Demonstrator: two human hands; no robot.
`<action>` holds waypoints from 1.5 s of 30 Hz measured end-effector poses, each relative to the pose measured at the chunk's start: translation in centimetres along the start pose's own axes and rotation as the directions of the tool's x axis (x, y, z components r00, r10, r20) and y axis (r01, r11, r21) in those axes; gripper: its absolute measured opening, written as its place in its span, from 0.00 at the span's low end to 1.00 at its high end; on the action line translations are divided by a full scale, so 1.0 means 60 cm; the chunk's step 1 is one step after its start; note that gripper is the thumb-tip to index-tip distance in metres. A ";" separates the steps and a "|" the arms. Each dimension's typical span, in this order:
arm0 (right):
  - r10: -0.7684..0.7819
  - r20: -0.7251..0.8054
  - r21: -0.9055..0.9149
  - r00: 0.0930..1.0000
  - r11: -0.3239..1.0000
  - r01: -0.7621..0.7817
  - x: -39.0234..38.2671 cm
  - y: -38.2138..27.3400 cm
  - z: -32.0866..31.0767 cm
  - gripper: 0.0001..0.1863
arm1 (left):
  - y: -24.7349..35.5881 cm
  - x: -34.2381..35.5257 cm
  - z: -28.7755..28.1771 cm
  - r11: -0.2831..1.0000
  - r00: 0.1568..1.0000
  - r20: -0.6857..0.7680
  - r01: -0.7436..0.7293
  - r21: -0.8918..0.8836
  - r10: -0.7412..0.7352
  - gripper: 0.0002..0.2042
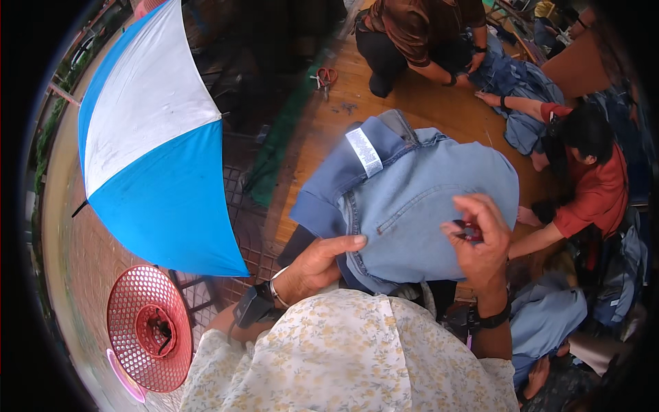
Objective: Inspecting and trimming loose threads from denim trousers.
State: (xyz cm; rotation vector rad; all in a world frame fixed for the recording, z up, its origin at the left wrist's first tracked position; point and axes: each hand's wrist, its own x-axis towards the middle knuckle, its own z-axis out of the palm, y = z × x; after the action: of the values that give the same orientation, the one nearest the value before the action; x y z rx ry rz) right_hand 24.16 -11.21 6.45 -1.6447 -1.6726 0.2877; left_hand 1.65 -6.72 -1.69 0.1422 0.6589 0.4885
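Observation:
A light blue denim garment [439, 185], showing its seams, is spread over my lap. A darker blue waist part with a white label [364, 152] is at its upper left. My left hand [317, 266] grips the garment's near left edge, thumb on top and fingers hidden beneath. Over the garment's right side, my right hand [486, 247] is closed with a small dark red tool [469, 232] in its fingers. Most of that tool is covered by the hand, so its kind cannot be told.
A blue and white umbrella [161, 158] stands open at the left, above a red woven basket [118, 323]. Red-handled scissors [326, 77] lie on the wooden platform [384, 103]. Two people work at the far right with denim piles [515, 82]; more denim [549, 316] lies at the near right.

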 end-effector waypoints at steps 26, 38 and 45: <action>0.024 -0.081 0.006 0.996 1.000 -0.023 0.100 0.090 0.000 0.06 | 0.044 -0.019 -0.043 0.905 0.896 -0.134 -0.410 0.114 0.423 0.20; -0.186 0.433 0.093 0.882 0.982 0.161 0.077 0.010 0.094 0.10 | 0.069 -0.023 -0.041 0.242 0.439 0.071 -0.615 0.751 0.896 0.20; -0.219 0.548 0.031 0.807 0.970 0.242 0.053 0.025 0.122 0.10 | 0.060 0.020 -0.018 -0.157 0.385 0.328 -0.413 0.897 0.863 0.30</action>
State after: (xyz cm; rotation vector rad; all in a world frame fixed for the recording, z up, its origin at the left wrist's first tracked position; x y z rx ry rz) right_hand 20.98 -5.53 1.62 -1.4401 -2.2993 0.6572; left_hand 0.40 -2.99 -2.20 1.7464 1.2459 1.1835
